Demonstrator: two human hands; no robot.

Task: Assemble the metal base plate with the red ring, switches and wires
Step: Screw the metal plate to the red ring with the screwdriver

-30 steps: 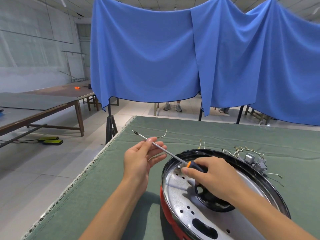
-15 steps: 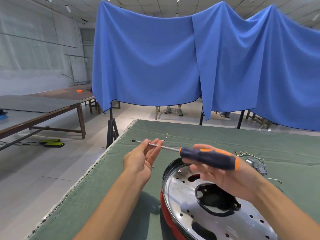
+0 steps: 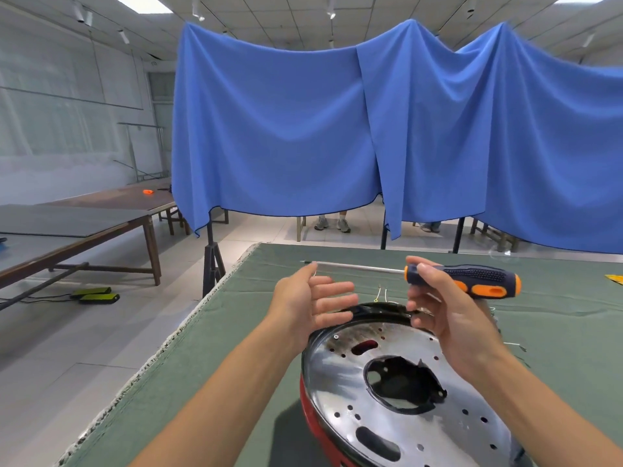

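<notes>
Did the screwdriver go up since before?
Yes. The screwdriver rose off the metal base plate and now lies level above it, pinched by the right hand.

The plate (image 3: 414,416) is bright polished metal, mirror-glossy, with dark scorch-like smears near its upper edge. Under it the ring (image 3: 312,419) looks like smooth, shiny red plastic or enamel; which one cannot be told. The screwdriver (image 3: 438,276) has a smooth, shiny steel shaft and a matt, dark rubbery handle, ribbed on top, with glossy orange inserts. The surface (image 3: 236,348) wears a matt green felt-like cloth with a rough, frayed pale edge. The curtain (image 3: 286,129) is soft, matt blue fabric. The side table (image 3: 101,210) is dull brown wood. The floor (image 3: 67,358) tiles have a faint sheen.
</notes>
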